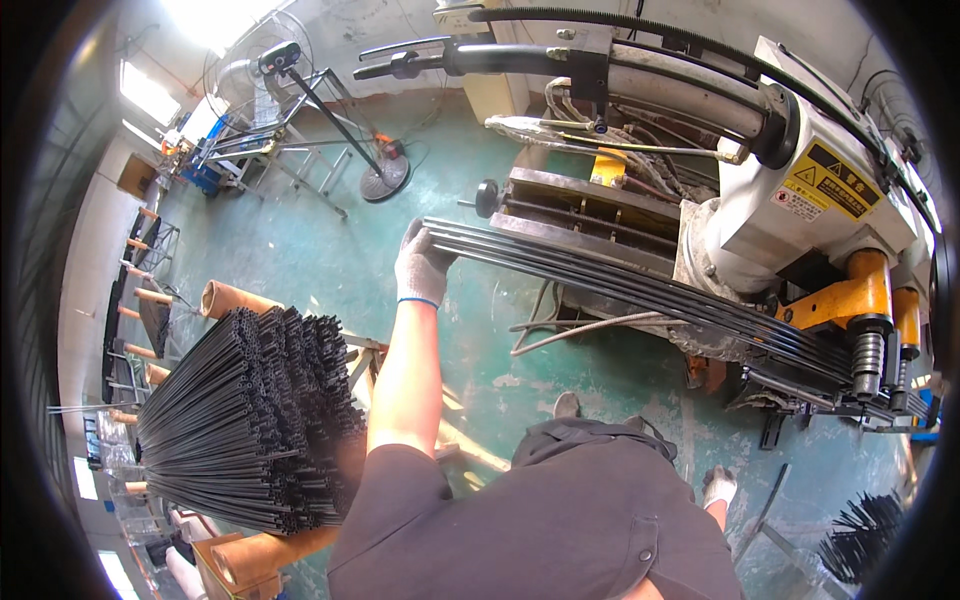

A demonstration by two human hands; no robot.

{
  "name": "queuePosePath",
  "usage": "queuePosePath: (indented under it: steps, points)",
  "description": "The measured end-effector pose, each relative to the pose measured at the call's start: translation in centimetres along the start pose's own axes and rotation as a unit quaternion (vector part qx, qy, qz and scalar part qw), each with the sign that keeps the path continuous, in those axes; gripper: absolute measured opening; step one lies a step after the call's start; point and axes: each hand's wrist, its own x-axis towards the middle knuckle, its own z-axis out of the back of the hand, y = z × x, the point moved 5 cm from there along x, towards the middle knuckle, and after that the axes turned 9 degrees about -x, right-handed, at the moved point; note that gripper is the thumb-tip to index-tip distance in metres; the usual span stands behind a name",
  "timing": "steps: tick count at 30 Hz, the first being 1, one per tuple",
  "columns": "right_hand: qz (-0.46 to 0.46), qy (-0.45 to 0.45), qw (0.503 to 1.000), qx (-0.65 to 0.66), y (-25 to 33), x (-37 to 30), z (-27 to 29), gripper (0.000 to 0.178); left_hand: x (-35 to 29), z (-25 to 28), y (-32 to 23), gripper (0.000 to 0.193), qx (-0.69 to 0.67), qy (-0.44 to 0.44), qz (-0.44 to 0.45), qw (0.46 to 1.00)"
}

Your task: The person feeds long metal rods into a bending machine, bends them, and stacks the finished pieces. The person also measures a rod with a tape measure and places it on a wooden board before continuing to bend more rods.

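My left hand (424,268), in a pale knitted glove with a blue cuff, is closed around the near ends of several long dark metal tubes (570,268). The tubes slope down to the right along the front of a large white machine (745,235), and their far ends pass beneath its orange clamp arm (845,300). Low at my right side hangs my right hand (718,486), gloved too. It looks loosely open, and nothing shows in it. Beside the tubes runs the machine's metal vise bed (590,212) with a black knob.
To my left, a big bundle of black tubes (250,425) rests among brown cardboard rolls (240,298). A fan on a round-based stand (385,180) is at the back left. Cut black pieces (862,540) lie at the lower right. A grey hose loop (530,340) hangs below the bed.
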Motion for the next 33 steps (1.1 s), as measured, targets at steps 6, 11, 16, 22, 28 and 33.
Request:
queuePosePath:
  steps: [6, 11, 16, 22, 28, 33]
  points:
    - [-0.015, -0.014, 0.999, 0.026, 0.6, -1.9, 0.0, 0.019, -0.7, -0.9, 0.0, 0.062, 0.051, 0.054, 0.034, 0.997]
    - [-0.048, -0.004, 0.998, 0.027, -5.0, -0.7, 2.5, 0.022, -0.5, -0.2, -0.1, 0.051, 0.051, 0.075, 0.116, 0.989]
    - [0.009, -0.020, 0.963, -0.270, 0.5, -4.7, 1.7, 0.030, -0.6, 2.6, -1.6, 0.048, 0.071, 0.092, 0.190, 0.975]
    - [0.053, 0.006, 0.978, -0.200, -0.7, -0.6, 0.9, 0.033, 0.7, 2.3, -1.3, 0.047, 0.045, 0.146, 0.154, 0.976]
    - [0.072, 0.009, 0.974, -0.215, 5.8, 0.9, 0.9, 0.040, -4.1, 5.1, 4.7, 0.064, -0.051, -0.127, 0.045, 0.990]
    - [0.019, 0.076, 0.978, -0.196, 6.5, 6.4, 2.5, 0.038, -12.7, 6.8, 18.5, 0.073, 0.084, -0.173, 0.189, 0.963]
